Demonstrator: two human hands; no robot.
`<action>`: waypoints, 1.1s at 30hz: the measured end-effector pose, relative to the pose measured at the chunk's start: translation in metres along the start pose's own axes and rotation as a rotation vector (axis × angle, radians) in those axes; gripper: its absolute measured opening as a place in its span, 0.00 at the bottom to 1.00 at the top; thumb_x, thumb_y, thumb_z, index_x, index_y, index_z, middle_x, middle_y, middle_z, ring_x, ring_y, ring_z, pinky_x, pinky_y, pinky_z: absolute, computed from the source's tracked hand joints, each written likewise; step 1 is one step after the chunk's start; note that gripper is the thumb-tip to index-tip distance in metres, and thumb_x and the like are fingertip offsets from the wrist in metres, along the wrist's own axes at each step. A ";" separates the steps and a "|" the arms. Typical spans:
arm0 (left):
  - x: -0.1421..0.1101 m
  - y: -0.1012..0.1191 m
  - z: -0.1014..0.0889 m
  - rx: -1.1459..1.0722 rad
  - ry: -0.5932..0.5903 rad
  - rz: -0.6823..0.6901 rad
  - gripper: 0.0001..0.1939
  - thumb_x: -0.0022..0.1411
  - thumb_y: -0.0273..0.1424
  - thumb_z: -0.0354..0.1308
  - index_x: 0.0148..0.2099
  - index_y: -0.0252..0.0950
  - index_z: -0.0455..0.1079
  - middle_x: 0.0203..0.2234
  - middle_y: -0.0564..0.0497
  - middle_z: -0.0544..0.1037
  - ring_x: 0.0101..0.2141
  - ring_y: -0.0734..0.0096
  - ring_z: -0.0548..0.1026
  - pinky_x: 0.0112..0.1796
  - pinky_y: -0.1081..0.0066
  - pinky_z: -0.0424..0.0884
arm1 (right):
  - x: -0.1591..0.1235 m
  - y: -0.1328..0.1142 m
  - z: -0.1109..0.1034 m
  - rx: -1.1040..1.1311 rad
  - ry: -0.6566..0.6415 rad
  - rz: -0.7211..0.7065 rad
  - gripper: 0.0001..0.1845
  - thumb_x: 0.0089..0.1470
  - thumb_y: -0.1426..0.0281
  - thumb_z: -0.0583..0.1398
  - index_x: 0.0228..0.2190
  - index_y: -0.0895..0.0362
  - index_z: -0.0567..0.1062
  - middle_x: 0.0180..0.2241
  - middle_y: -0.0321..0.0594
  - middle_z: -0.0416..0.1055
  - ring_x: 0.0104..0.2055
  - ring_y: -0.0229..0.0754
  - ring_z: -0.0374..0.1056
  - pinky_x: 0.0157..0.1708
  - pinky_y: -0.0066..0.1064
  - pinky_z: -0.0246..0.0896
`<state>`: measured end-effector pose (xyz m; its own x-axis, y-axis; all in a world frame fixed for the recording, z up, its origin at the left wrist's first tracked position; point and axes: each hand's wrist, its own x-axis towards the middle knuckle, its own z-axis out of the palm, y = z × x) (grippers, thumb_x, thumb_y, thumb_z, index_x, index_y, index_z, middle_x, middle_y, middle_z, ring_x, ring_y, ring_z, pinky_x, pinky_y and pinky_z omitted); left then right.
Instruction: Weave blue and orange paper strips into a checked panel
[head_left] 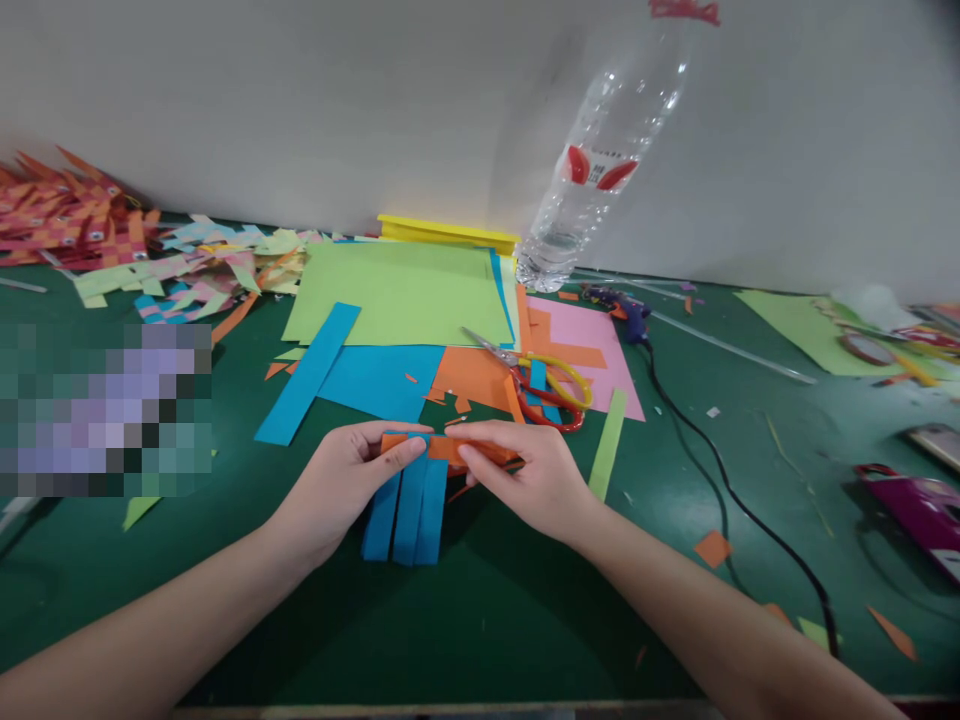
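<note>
Both hands hold one small piece of paper work over the near middle of the table. My left hand (349, 475) pinches its left end, thumb on top. Closed on the orange paper strip (444, 449) at the right end is my right hand (529, 470), its fingertips close to the left thumb. Several blue paper strips (409, 515) hang down from under the orange strip, side by side. Just beyond my hands lie scissors (555, 385) with red and yellow handles, on top of paper scraps. Fingers partly cover the orange strip.
A stack of green paper (397, 290) lies behind my hands, with a loose blue strip (307, 375) on its left. A plastic bottle (600, 165) stands behind. To the right, a glue gun (626, 310) trails a black cord (720, 460). Woven paper pieces (67, 215) are heaped at left.
</note>
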<state>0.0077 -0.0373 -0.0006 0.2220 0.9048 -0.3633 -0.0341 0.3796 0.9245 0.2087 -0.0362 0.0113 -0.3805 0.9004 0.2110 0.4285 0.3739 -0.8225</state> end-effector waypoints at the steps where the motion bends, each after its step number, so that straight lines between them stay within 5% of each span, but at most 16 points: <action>1: 0.000 -0.001 0.000 0.009 0.005 0.006 0.19 0.53 0.42 0.65 0.43 0.36 0.74 0.26 0.52 0.77 0.25 0.73 0.72 0.27 0.75 0.66 | 0.000 0.000 0.000 0.000 -0.001 0.002 0.13 0.56 0.68 0.56 0.41 0.52 0.77 0.38 0.37 0.78 0.30 0.37 0.75 0.29 0.26 0.71; 14: -0.002 0.002 0.000 0.059 0.004 0.023 0.19 0.54 0.43 0.63 0.43 0.35 0.73 0.25 0.52 0.74 0.25 0.73 0.69 0.26 0.75 0.64 | 0.001 -0.003 -0.002 -0.017 0.011 -0.001 0.12 0.55 0.70 0.56 0.39 0.52 0.77 0.37 0.37 0.78 0.31 0.38 0.75 0.31 0.28 0.71; 23: -0.004 0.004 0.001 0.079 -0.004 0.045 0.20 0.55 0.43 0.63 0.48 0.40 0.73 0.18 0.59 0.64 0.18 0.79 0.57 0.20 0.78 0.54 | 0.001 -0.001 -0.004 0.000 0.029 0.041 0.13 0.56 0.68 0.56 0.40 0.53 0.77 0.31 0.37 0.78 0.28 0.38 0.74 0.29 0.28 0.70; 33: -0.004 0.005 0.001 -0.008 -0.013 -0.021 0.19 0.54 0.41 0.64 0.47 0.40 0.74 0.31 0.51 0.78 0.31 0.69 0.74 0.33 0.71 0.71 | 0.000 0.000 -0.005 0.130 0.030 0.108 0.12 0.56 0.69 0.56 0.40 0.54 0.77 0.28 0.35 0.76 0.25 0.34 0.72 0.27 0.25 0.69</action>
<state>0.0075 -0.0390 0.0056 0.2353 0.8940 -0.3813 -0.0370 0.4003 0.9156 0.2124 -0.0346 0.0136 -0.3122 0.9409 0.1315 0.3551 0.2439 -0.9025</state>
